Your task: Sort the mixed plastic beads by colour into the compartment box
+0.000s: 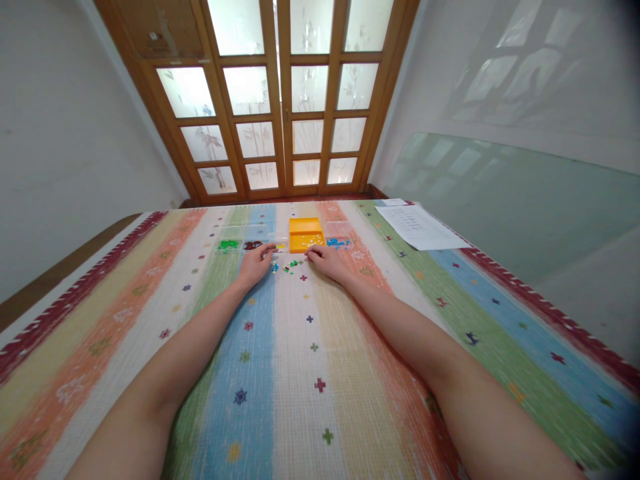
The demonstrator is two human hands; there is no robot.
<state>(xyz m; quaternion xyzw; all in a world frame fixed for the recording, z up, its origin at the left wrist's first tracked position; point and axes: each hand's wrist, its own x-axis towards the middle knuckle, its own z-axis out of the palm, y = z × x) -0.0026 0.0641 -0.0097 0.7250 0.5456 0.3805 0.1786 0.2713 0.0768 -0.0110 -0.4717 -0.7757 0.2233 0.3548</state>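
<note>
Small loose pieces [291, 268] in green, blue, white and dark colours lie scattered on the tablecloth between my hands. My left hand [256, 263] is at the near edge of the clear boxes, its fingertips drawn together beside a clear box with yellow pieces [281, 246]. At the near right corner of an orange box [299, 243] is my right hand [326, 259], fingers curled and pinched. White pieces [314, 240] lie in that box, its lid raised. Whatever either hand pinches is too small to make out.
Clear boxes hold green pieces [229, 245], dark brown pieces [253, 245] and blue pieces [338, 243]. Printed sheets [419, 227] lie at the table's far right. The striped tablecloth [295, 373] covers the table; wooden glass doors [280, 113] stand beyond.
</note>
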